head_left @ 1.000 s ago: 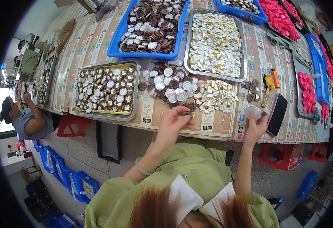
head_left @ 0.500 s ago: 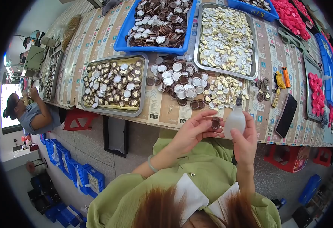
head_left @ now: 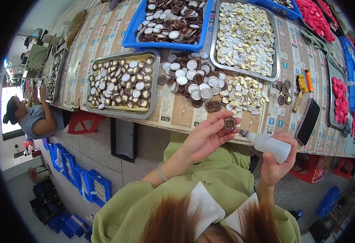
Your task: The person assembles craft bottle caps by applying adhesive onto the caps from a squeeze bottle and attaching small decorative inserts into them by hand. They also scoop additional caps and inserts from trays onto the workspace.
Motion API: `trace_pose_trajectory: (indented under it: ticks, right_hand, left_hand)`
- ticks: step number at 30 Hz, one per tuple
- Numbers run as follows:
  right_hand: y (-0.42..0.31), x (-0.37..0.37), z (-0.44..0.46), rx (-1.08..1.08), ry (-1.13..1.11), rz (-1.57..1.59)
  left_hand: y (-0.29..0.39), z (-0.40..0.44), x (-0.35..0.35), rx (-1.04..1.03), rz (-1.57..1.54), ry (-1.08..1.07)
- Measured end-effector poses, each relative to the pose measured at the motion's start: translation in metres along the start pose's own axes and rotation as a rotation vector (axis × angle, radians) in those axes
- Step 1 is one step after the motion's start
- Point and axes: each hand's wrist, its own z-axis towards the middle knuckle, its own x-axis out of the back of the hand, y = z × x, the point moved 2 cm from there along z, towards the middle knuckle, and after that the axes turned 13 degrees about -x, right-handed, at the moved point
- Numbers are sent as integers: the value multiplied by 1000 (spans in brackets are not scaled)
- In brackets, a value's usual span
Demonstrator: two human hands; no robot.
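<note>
Between the fingertips of my left hand (head_left: 208, 135) is a small round brown piece with a scalloped rim (head_left: 229, 123), its hollow side facing me. My right hand (head_left: 277, 158) is wrapped round a translucent white squeeze bottle (head_left: 273, 147). The bottle lies tilted, and its dark nozzle points left toward the brown piece, close to its lower right edge. Whether the tip touches is hard to tell. Just beyond my hands lie a heap of white and brown scalloped pieces (head_left: 201, 83) and a pile of small cream-and-gold pieces (head_left: 245, 95).
A metal tray of assembled pieces (head_left: 156, 87) stands at left. Behind are a blue bin (head_left: 129, 43) and a tray of gold pieces (head_left: 277, 60). A phone (head_left: 308, 122), an orange lighter (head_left: 308, 81) and pink pieces (head_left: 338, 99) lie right. Another person (head_left: 38, 119) sits far left.
My right hand has moved right and tipped the bottle from upright to sideways, nozzle toward the brown piece. My left hand has raised that piece slightly and turned its face toward me.
</note>
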Motion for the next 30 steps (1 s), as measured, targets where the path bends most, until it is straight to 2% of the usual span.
trace_pose_trajectory:
  ticks: [3,19,25,30]
  right_hand:
    - [0,0,-3,42,-5,-157]
    - [2,1,-4,6,-27,-182]
    - [1,1,-2,66,26,-235]
    - [1,1,-2,31,-30,-242]
  left_hand:
    - [-1,-1,0,20,-9,-2]
    - [-3,-2,0,35,10,41]
    - [-2,-3,-3,59,-75,48]
    - [-4,-3,-1,59,-61,62]
